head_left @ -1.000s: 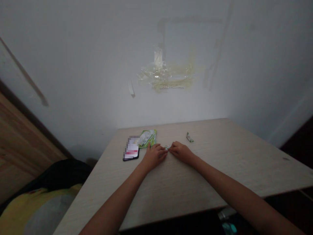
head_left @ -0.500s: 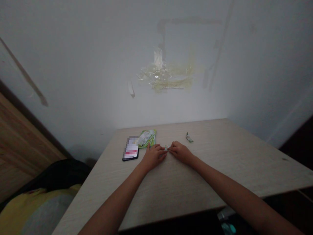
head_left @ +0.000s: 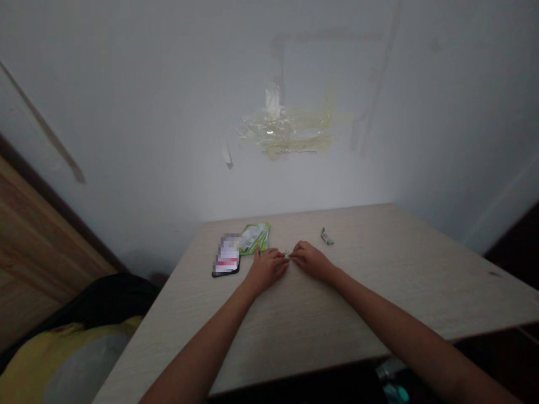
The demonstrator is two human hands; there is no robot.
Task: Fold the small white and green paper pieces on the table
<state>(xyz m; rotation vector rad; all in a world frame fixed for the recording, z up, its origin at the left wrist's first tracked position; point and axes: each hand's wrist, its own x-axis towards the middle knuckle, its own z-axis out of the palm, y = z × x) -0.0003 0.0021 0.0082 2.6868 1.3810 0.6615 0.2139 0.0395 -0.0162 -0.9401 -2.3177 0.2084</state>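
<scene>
My left hand (head_left: 266,267) and my right hand (head_left: 309,260) rest on the pale wooden table (head_left: 379,292), fingertips meeting. Between them both pinch a small green-and-white wrapper (head_left: 287,255), too small to read. The fingers of both hands are curled together. A green-and-white packet (head_left: 254,237) lies flat just beyond my left hand. A second small green wrapper (head_left: 325,237) lies on the table to the right of my right hand, apart from it.
A black phone (head_left: 227,256) lies next to the green packet on its left. The table stands against a white wall with tape residue (head_left: 286,130). A wooden panel (head_left: 33,247) and yellow and black cloth (head_left: 67,348) are at the left.
</scene>
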